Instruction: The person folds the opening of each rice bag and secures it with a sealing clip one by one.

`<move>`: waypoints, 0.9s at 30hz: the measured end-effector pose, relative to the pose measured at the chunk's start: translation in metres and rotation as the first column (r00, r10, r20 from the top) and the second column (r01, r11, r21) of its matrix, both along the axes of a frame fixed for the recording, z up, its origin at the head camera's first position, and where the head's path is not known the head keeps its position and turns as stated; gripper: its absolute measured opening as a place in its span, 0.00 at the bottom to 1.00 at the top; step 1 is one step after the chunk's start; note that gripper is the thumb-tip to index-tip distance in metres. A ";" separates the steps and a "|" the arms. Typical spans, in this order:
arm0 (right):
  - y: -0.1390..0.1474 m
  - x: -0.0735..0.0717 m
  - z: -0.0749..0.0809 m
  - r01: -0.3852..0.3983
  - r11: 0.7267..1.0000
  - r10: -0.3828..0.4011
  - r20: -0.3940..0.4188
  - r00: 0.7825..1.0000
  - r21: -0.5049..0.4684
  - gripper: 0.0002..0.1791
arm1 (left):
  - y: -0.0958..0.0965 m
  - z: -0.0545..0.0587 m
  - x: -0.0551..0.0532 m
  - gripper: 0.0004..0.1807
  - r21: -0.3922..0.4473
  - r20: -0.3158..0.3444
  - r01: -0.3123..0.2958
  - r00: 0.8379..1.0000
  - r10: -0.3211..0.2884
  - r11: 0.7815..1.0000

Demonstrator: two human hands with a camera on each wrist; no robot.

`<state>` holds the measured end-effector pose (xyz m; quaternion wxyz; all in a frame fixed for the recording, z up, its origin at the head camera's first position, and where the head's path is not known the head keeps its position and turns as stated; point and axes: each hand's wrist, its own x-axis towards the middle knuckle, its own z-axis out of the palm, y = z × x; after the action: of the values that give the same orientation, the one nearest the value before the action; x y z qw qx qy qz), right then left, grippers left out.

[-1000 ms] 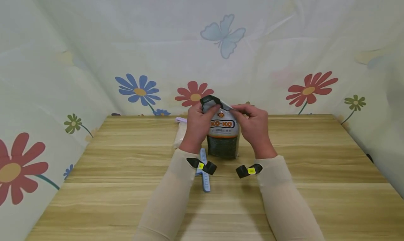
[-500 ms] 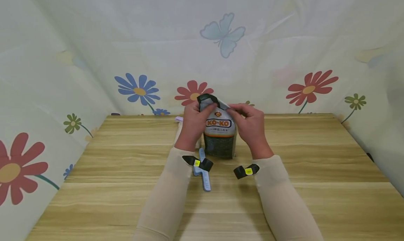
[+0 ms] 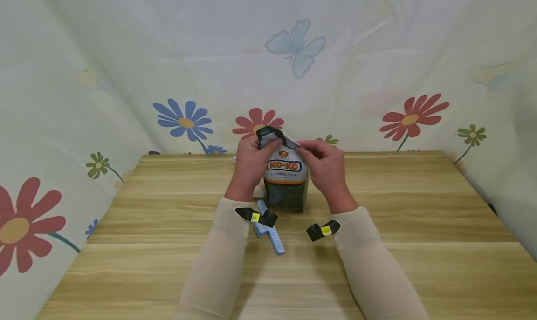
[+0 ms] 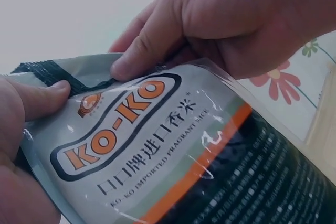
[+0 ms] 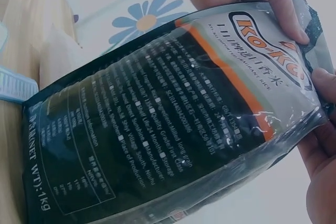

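Note:
A green and white KO-KO rice bag [image 3: 286, 192] stands upright on the wooden table, its top partly folded over. The left hand [image 3: 251, 164] pinches the left side of the bag's top edge, thumb in front near the logo. On the other side, the right hand [image 3: 325, 164] pinches the same edge between thumb and fingers, clearly seen in the left wrist view. The dark green torn-looking lip of the bag [image 4: 58, 77] shows between the two thumbs. A light blue plastic bag clip [image 3: 272, 234] lies in front of the bag, partly covered by the left wrist strap.
Behind the left hand stands a pale bag [image 3: 259, 190], mostly hidden, with a bit of lilac [image 3: 234, 159] at its top. The wood-grain table [image 3: 398, 264] backs onto a flower-printed cloth [image 3: 356, 78].
Both hands and the rice bag have shifted a little to the left, still gripped at the top. The blue clip has turned slightly, and the pale bag is more covered.

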<state>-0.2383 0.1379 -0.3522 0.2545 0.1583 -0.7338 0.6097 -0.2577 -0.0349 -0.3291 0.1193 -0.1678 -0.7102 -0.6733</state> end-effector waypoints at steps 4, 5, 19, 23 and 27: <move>-0.002 0.000 0.000 -0.002 1.000 0.003 0.016 1.000 -0.017 0.11 | -0.001 0.003 0.001 0.12 -0.027 -0.010 0.002 1.000 -0.002 1.000; -0.002 0.000 0.000 -0.003 1.000 0.003 0.017 1.000 -0.020 0.12 | -0.001 0.004 0.001 0.12 -0.035 -0.008 0.003 1.000 -0.003 0.999; -0.004 -0.003 -0.002 -0.036 0.998 0.032 0.096 0.995 0.045 0.15 | -0.020 0.001 -0.007 0.13 -0.026 0.075 0.102 0.992 -0.100 0.994; -0.005 -0.001 -0.001 -0.028 0.998 0.024 0.068 0.997 0.064 0.14 | -0.027 0.001 -0.004 0.14 -0.071 0.076 0.127 0.990 -0.121 0.989; -0.002 0.001 0.000 -0.036 0.997 0.035 0.017 0.999 0.065 0.12 | -0.026 0.000 -0.001 0.13 -0.085 0.062 0.120 0.991 -0.115 0.989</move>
<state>-0.2369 0.1362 -0.3521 0.2325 0.1748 -0.7522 0.5912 -0.2591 -0.0606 -0.3290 0.0517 -0.1953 -0.7311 -0.6516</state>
